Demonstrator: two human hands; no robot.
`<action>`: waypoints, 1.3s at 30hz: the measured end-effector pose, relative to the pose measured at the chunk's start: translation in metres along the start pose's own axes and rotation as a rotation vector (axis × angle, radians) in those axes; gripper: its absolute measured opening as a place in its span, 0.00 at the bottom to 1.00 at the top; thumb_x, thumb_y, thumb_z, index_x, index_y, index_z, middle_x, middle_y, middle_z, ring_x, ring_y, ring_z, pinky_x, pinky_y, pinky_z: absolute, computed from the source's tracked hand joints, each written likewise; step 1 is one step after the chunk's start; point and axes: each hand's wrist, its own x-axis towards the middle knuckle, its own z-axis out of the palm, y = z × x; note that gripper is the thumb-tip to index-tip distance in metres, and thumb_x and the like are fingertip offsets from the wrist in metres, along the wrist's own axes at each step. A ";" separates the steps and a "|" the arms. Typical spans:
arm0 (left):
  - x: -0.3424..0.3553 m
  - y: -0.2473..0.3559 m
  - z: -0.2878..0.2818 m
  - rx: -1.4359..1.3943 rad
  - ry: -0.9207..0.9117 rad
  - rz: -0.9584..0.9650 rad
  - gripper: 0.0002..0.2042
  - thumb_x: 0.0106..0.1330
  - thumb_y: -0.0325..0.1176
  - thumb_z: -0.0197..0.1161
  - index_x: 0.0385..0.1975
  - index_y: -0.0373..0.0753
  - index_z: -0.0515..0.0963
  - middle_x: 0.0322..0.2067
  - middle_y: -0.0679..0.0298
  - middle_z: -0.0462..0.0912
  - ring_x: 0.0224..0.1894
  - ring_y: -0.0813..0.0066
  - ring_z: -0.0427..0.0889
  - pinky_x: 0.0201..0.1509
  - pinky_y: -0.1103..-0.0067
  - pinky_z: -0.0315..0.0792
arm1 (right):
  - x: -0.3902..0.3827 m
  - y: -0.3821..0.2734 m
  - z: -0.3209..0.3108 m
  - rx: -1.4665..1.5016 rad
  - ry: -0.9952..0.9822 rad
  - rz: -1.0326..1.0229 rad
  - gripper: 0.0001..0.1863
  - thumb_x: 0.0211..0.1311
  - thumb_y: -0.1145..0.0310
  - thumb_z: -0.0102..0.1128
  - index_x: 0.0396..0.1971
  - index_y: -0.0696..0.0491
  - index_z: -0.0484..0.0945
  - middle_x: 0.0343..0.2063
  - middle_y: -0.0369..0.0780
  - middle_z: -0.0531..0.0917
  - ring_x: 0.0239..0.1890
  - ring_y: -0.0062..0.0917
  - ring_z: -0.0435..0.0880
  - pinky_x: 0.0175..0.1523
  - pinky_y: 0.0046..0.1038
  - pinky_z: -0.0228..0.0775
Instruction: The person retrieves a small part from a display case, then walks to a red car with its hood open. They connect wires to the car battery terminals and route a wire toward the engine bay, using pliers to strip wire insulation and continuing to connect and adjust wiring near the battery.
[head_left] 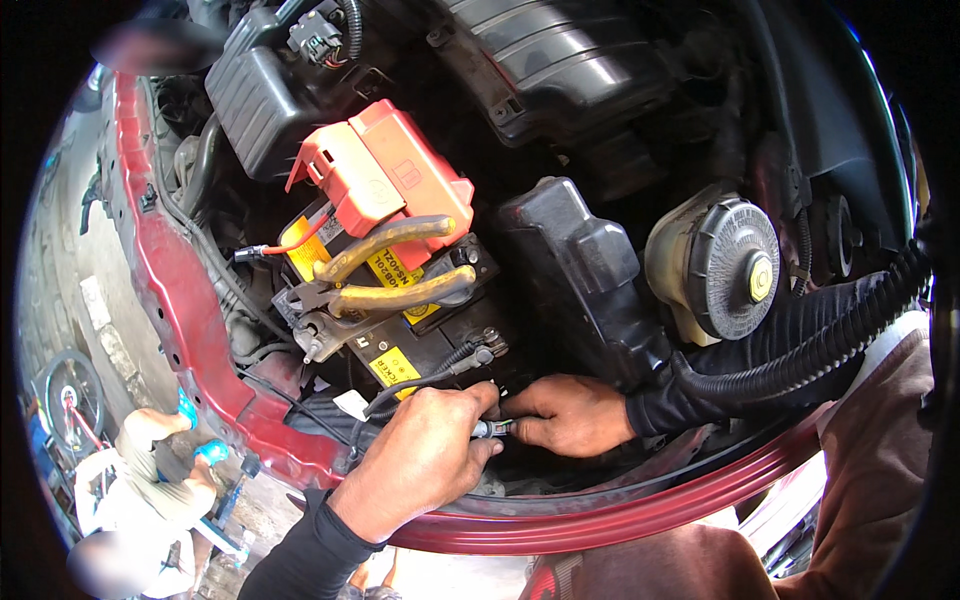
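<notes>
Left hand (422, 452) just inside the near red rim (620, 525), thumb and forefinger closed in a pinch on a small grey plug (483, 430). Right hand (575, 415) just to the right, fingers curled, thumb tip close by the thin wires (506, 427) at the plug's right end; no telling whether pinching them or merely steadying. Looks like delicate plug work, so best to grip the hard body, spare those wires any tugging, and keep any push or pull straight along the plug. Just beyond, a black cable (466, 363) beside the battery (432, 340): keep knuckles clear. Farther left, yellow-handled pliers (400, 294) lying across the battery top, best not nudged. Beyond those, a red plastic cover (400, 180); off to the right, a black box (578, 260) and a round-capped tank (735, 265).
</notes>
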 end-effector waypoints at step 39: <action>-0.002 -0.001 -0.001 -0.065 0.025 -0.037 0.12 0.55 0.25 0.75 0.38 0.31 0.83 0.29 0.44 0.85 0.36 0.47 0.89 0.42 0.66 0.79 | 0.008 0.006 0.003 0.086 -0.085 0.017 0.22 0.72 0.55 0.56 0.52 0.56 0.85 0.42 0.52 0.87 0.50 0.44 0.85 0.58 0.42 0.74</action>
